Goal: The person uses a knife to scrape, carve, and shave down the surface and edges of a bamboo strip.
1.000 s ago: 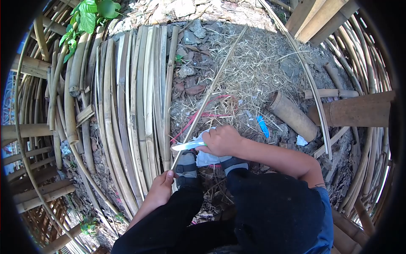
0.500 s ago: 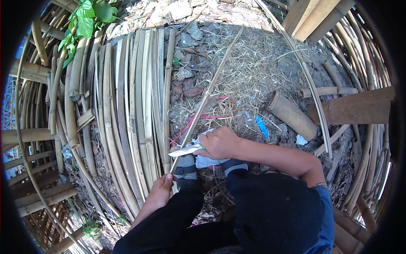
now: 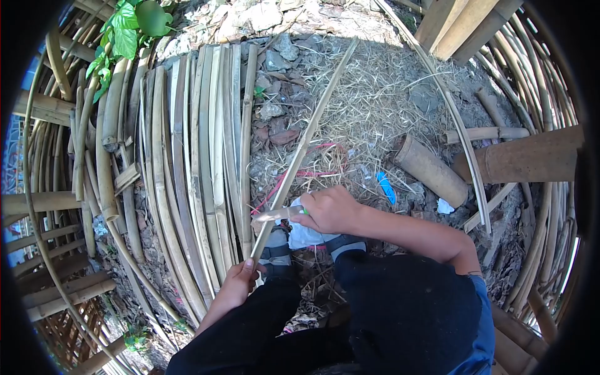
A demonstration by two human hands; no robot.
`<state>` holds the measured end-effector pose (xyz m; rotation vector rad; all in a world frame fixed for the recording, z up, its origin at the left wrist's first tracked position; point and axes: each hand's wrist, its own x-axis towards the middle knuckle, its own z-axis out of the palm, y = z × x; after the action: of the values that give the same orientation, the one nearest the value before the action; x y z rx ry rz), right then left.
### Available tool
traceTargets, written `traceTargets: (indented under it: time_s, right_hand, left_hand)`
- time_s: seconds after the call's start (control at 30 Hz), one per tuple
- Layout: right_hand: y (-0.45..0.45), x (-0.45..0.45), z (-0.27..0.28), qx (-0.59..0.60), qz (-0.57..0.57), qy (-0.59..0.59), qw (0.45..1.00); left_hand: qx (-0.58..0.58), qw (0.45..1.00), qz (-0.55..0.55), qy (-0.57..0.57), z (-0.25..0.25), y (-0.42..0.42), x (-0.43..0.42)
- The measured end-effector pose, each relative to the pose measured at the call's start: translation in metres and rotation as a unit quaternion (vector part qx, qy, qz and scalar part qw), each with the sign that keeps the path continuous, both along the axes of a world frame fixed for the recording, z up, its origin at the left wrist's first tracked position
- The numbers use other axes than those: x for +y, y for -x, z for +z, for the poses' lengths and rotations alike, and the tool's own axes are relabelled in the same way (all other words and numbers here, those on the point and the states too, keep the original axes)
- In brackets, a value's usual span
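My left hand [image 3: 236, 282] is closed around the near end of a long bamboo strip [image 3: 311, 127], low beside my left knee. The strip slants up and away to the right over the ground. In my closed right hand [image 3: 327, 211] is a knife [image 3: 275, 214] with a bit of green at its handle. Its blade points left and lies across the strip, a short way beyond my left hand. My fingers hide most of the knife's handle. Under the blade, part of my left sandalled foot [image 3: 275, 245] shows.
Split bamboo slats [image 3: 215, 144] lie side by side on the left. Pale shavings [image 3: 375, 94] cover the ground ahead. A cut bamboo tube [image 3: 431, 170], a blue scrap [image 3: 387, 187] and pink string [image 3: 284, 181] lie nearby. Another long strip [image 3: 450, 112] curves along the right.
The bamboo strip has turned in my left hand, showing a broader face. The knife blade has tilted and looks narrower and duller, still across the strip. Both hands stay almost in place.
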<state>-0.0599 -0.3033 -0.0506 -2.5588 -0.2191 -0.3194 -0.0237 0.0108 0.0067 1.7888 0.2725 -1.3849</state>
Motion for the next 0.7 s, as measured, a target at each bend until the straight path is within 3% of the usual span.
traceTargets:
  time_s: [0.07,0.1,0.2,0.3,0.37,0.5,0.57,0.63,0.7]
  right_hand:
    - [0.001,-0.002,-0.024,0.014,0.022,0.065,0.998]
    - [-0.016,-0.024,-0.036,0.126,-0.107,0.083,0.983]
    - [-0.038,-0.059,-0.060,0.055,-0.151,0.097,0.982]
    - [-0.029,-0.007,-0.059,0.074,-0.194,0.045,0.977]
    - [-0.014,0.018,-0.042,-0.012,-0.097,0.061,0.993]
    - [0.007,0.041,-0.024,-0.034,0.021,0.041,0.998]
    - [-0.004,0.008,-0.033,-0.024,-0.022,0.107,0.994]
    - [-0.027,-0.059,-0.054,0.027,-0.163,0.151,0.975]
    - [-0.032,-0.040,-0.047,0.057,-0.196,0.132,0.970]
  left_hand:
    - [0.008,1.000,0.003,0.009,-0.005,0.000,0.004]
    - [0.009,1.000,-0.003,0.021,-0.006,-0.001,0.004]
    - [0.005,1.000,0.001,0.026,-0.009,-0.003,-0.002]
    - [0.025,0.999,0.011,0.018,-0.005,-0.002,-0.002]
    - [0.030,0.999,0.013,0.029,-0.007,-0.002,-0.001]
    - [0.033,0.999,0.013,0.029,-0.007,0.001,0.003]
    - [0.029,0.999,0.004,0.036,-0.006,-0.003,0.002]
    - [0.028,0.999,0.000,0.039,-0.004,0.001,0.006]
    - [0.028,0.999,0.000,0.020,-0.011,-0.003,-0.004]
